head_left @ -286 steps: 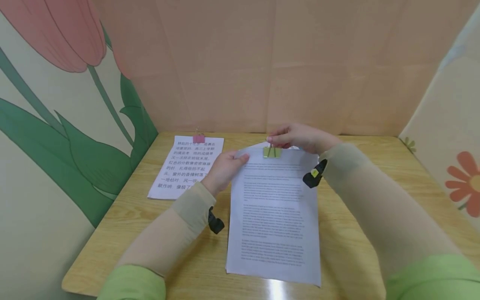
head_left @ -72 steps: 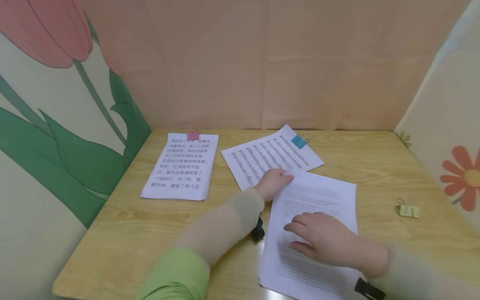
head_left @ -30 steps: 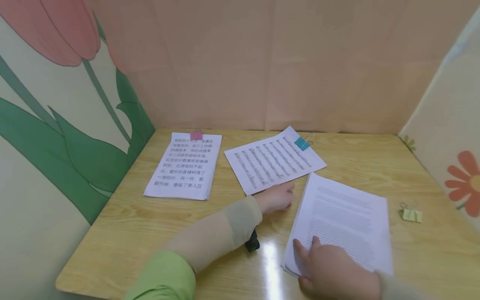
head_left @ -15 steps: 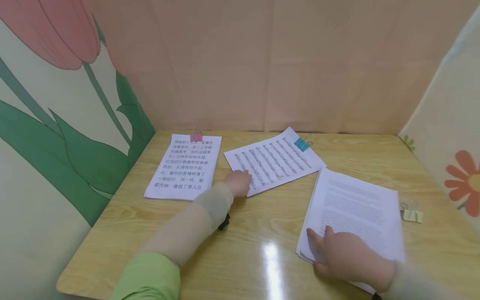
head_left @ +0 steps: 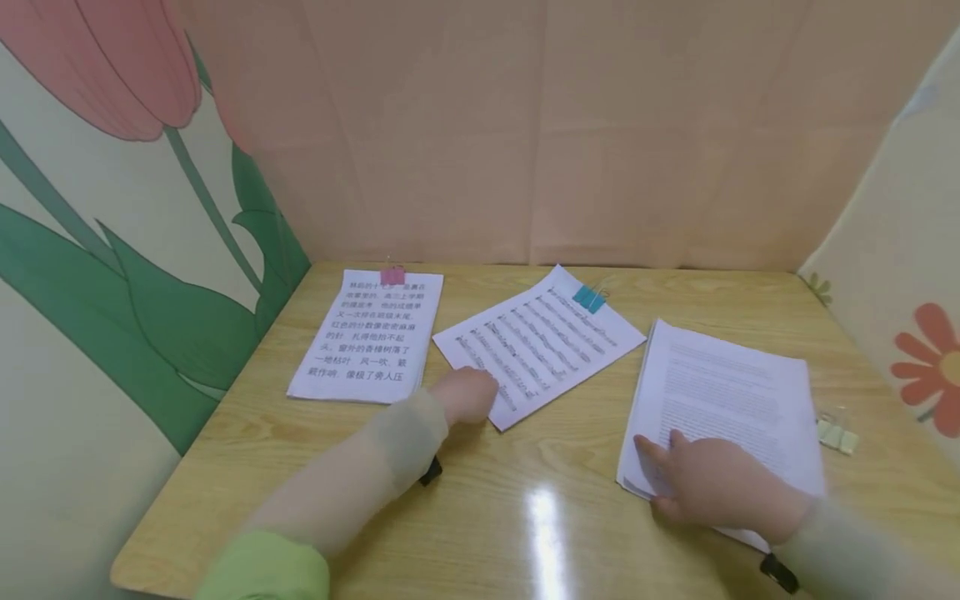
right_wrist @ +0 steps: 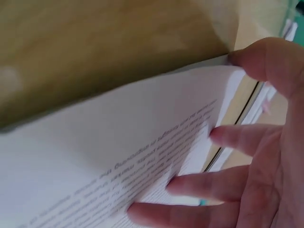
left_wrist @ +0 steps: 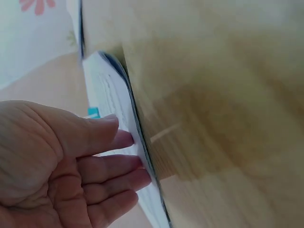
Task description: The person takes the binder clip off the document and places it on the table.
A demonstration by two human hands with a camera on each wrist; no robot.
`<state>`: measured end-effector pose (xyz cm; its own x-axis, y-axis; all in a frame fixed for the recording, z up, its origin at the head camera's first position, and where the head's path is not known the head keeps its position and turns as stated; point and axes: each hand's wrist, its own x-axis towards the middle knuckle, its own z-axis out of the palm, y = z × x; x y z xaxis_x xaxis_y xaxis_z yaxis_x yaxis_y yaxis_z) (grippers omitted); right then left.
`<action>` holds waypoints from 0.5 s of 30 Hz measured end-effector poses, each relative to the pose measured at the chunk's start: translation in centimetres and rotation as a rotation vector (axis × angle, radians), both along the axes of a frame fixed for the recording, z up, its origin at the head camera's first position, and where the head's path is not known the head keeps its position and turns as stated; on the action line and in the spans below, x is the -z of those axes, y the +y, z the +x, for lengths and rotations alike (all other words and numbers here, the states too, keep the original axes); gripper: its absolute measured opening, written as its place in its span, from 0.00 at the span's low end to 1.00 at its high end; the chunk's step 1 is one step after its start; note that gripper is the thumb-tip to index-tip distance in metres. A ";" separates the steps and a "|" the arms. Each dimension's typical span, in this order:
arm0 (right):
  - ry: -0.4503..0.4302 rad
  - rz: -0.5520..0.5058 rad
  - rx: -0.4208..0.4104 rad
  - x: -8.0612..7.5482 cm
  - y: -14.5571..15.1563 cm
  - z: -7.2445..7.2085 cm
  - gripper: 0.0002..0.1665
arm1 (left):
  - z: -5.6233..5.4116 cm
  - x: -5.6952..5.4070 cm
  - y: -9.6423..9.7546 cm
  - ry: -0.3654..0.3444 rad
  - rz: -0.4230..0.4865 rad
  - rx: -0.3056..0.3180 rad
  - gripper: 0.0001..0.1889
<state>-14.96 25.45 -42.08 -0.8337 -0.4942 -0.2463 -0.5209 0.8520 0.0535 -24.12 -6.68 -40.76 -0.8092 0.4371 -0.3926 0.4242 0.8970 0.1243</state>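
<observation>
My left hand point(head_left: 465, 396) lies on the near-left corner of a sheaf of sheet music point(head_left: 547, 354). In the left wrist view its fingertips press the paper near the edge, with the thumb above the page. A teal binder clip point(head_left: 589, 298) grips the sheaf's far edge. My right hand point(head_left: 727, 483) rests on a stack of printed text pages point(head_left: 727, 367), its fingers spread over the print. The right wrist view shows that thumb at the stack's corner. Beside the stack's right edge lies a pale yellow-green binder clip point(head_left: 838, 435), clamped on nothing.
A stack of pages with Chinese text point(head_left: 360, 350), held by a pink binder clip point(head_left: 392, 276), lies at the table's back left. The wooden table point(head_left: 480, 533) meets a fabric backdrop behind, with painted walls at both sides.
The yellow-green clip, earlier on the text stack, now lies apart. My right hand has slid that stack rightward and away. My left hand has moved onto the sheet music, which has turned and shifted nearer.
</observation>
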 end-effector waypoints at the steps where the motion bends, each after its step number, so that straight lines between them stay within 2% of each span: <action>1: 0.000 0.007 -0.009 0.0 0.3 -0.3 0.44 | 0.5 -0.1 -0.1 0.003 -0.002 0.017 0.11; 7: -0.007 0.011 -0.056 0.3 2.4 -2.0 0.43 | 3.4 -0.5 -0.8 0.025 0.032 0.058 0.07; 10: 0.017 -0.025 -0.091 0.4 3.9 -2.9 0.41 | 4.3 -0.4 -1.0 0.075 0.049 0.120 0.07; 13: 0.029 -0.043 -0.122 0.5 5.6 -3.8 0.40 | 4.6 -0.1 -1.1 0.175 0.059 0.218 0.08; 15: 0.019 -0.045 -0.132 0.6 6.8 -4.4 0.40 | 4.3 0.2 -1.3 0.222 0.057 0.250 0.13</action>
<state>-19.40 32.29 -42.69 -0.7647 -0.6105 -0.2064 -0.6281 0.7776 0.0270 -19.86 -7.94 -40.92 -0.7371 0.6489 -0.1885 0.6525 0.7560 0.0511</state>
